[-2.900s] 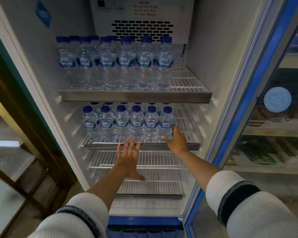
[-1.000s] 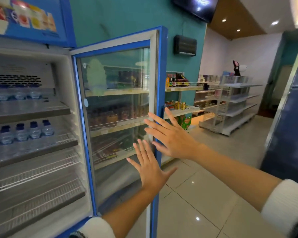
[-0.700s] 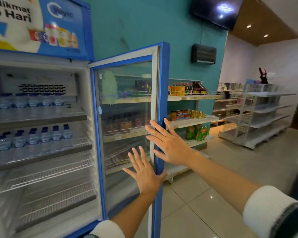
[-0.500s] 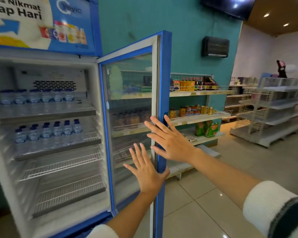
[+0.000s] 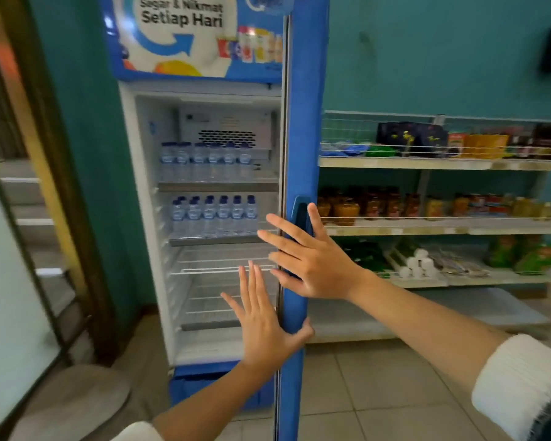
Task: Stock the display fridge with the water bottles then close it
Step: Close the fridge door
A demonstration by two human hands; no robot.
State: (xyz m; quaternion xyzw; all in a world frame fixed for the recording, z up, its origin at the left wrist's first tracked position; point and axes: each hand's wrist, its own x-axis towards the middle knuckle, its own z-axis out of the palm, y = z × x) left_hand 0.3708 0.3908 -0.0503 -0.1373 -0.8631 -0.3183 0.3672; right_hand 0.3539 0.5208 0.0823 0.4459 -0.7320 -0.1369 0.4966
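Observation:
The display fridge (image 5: 147, 218) stands open, white inside with a blue base and a printed header. Water bottles with blue caps fill its top shelf (image 5: 204, 157) and second shelf (image 5: 213, 211); the lower wire shelves (image 5: 217, 268) hold nothing. The blue-framed door (image 5: 303, 128) is seen almost edge-on, swung out toward me. My right hand (image 5: 312, 259) presses flat on the door's edge just below the dark handle recess (image 5: 301, 211). My left hand (image 5: 264, 316) lies flat on the door lower down, thumb over the blue edge.
Store shelving (image 5: 442, 165) with jars, packets and boxes runs along the teal wall to the right of the door. A dark wooden door frame (image 5: 54, 186) and steps (image 5: 23, 218) stand at left. Tiled floor (image 5: 379, 393) lies below.
The door has swung from wide open to nearly edge-on, toward the fridge. Both flat hands have stayed on its edge and moved left with it. Earlier they were at the bottle shelf.

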